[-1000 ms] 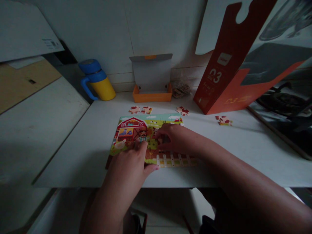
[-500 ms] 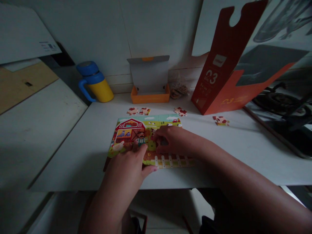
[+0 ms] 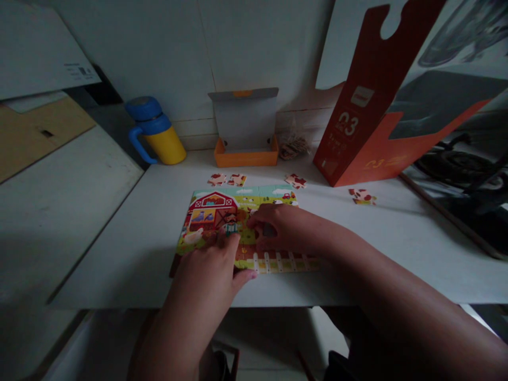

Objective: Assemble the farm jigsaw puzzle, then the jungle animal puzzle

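A farm-scene jigsaw puzzle [image 3: 214,203] lies flat on the white worktop, showing a red barn, a farmer, a hen and a white fence. My left hand [image 3: 210,259] rests over its lower left part, fingers spread and thumb stretched out at the lower edge. On the puzzle's middle right, my right hand [image 3: 278,225] curls thumb and fingertips around a puzzle piece, which is mostly hidden under the hand. Beyond the puzzle lie loose brown-and-white pieces: two [image 3: 227,180] side by side and one piece [image 3: 296,181] farther right. Another loose piece [image 3: 362,197] lies off to the right.
An open orange box [image 3: 246,159] stands at the wall, beside a clear bag [image 3: 294,145] of pieces. The blue-and-yellow jug [image 3: 164,143] is at back left. A large red box [image 3: 349,127] stands at back right, before a gas stove [image 3: 456,169]. The worktop's front edge [image 3: 286,306] is near me.
The view has shifted very slightly. My right fingertips have moved a little on the puzzle; my left hand stays where it was.
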Available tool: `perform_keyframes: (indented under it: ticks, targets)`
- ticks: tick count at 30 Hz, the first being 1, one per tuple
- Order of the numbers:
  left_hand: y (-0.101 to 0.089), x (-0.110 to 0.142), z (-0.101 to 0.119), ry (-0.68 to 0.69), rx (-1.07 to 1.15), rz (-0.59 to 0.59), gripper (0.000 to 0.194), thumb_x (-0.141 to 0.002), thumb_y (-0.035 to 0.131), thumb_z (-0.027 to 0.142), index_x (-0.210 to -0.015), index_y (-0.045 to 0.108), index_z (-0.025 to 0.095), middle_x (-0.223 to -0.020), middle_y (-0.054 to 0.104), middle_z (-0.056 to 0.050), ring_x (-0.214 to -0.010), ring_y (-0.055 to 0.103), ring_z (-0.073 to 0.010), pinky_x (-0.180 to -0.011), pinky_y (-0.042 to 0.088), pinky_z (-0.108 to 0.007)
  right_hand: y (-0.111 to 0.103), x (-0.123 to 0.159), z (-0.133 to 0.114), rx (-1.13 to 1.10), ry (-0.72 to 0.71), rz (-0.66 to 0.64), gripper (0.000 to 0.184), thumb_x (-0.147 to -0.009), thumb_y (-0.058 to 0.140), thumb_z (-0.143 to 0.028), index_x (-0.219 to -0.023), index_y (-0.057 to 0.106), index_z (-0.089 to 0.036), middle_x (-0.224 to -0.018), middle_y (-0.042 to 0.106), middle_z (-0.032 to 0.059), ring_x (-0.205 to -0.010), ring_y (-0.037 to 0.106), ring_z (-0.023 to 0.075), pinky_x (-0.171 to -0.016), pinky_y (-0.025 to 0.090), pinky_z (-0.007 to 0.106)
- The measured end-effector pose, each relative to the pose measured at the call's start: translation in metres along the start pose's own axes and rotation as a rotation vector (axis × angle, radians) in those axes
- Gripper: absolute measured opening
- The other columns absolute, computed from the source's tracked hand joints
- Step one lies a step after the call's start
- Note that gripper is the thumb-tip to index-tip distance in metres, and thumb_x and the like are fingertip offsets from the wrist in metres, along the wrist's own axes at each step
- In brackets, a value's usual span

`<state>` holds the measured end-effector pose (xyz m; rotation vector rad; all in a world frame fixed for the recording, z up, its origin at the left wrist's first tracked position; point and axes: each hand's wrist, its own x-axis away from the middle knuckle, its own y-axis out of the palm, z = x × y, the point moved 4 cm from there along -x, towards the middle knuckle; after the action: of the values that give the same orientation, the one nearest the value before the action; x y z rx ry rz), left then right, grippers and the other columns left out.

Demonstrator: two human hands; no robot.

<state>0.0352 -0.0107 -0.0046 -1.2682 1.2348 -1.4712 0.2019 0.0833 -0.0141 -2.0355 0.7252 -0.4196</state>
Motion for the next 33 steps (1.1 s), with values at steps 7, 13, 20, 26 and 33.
perform_keyframes:
  ticks: [7, 13, 20, 26, 33]
  targets:
    - [0.001, 0.003, -0.001, -0.011, 0.059, -0.026, 0.060, -0.090, 0.081, 0.048, -0.140, 0.064, 0.020, -0.142, 0.070, -0.021, -0.116, 0.075, -0.0406, -0.099, 0.059, -0.055, 0.000, 0.001, -0.004, 0.005, -0.059, -0.025, 0.027, -0.089, 0.080, -0.032, -0.115, 0.078, -0.023, -0.106, 0.072, 0.0057, -0.087, 0.060, 0.0180, -0.074, 0.041, 0.029]
    - [0.001, 0.002, 0.000, -0.002, 0.076, -0.029, 0.053, -0.092, 0.079, 0.045, -0.138, 0.066, 0.022, -0.143, 0.070, -0.020, -0.125, 0.071, -0.0403, -0.104, 0.057, -0.055, 0.000, 0.001, -0.006, 0.007, -0.058, -0.030, 0.024, -0.089, 0.077, -0.031, -0.112, 0.078, -0.023, -0.106, 0.073, 0.0061, -0.086, 0.061, 0.0182, -0.074, 0.041, 0.030]
    - [0.000, 0.000, -0.001, 0.025, 0.042, 0.019, 0.045, -0.094, 0.076, 0.046, -0.132, 0.070, 0.023, -0.137, 0.073, -0.018, -0.120, 0.073, -0.0391, -0.097, 0.060, -0.053, -0.019, 0.001, 0.026, 0.227, 0.352, 0.173, 0.025, -0.101, 0.059, -0.034, -0.111, 0.079, -0.022, -0.107, 0.078, 0.0119, -0.088, 0.068, 0.0239, -0.074, 0.043, 0.033]
    - [0.000, 0.000, 0.000, 0.036, 0.034, 0.008, 0.045, -0.095, 0.074, 0.048, -0.132, 0.070, 0.022, -0.137, 0.073, -0.019, -0.117, 0.073, -0.0394, -0.095, 0.061, -0.054, -0.045, 0.026, 0.090, 0.442, 0.794, 0.381, 0.044, -0.103, 0.055, -0.039, -0.130, 0.069, -0.008, -0.124, 0.071, 0.0278, -0.105, 0.071, 0.0351, -0.085, 0.050, 0.040]
    - [0.001, 0.001, -0.001, 0.038, 0.010, 0.013, 0.042, -0.096, 0.071, 0.049, -0.128, 0.070, 0.022, -0.133, 0.074, -0.019, -0.111, 0.075, -0.0375, -0.091, 0.061, -0.051, -0.048, 0.026, 0.127, 0.380, 0.831, 0.414, 0.047, -0.098, 0.060, -0.050, -0.116, 0.075, -0.010, -0.114, 0.075, 0.0253, -0.104, 0.072, 0.0340, -0.085, 0.051, 0.039]
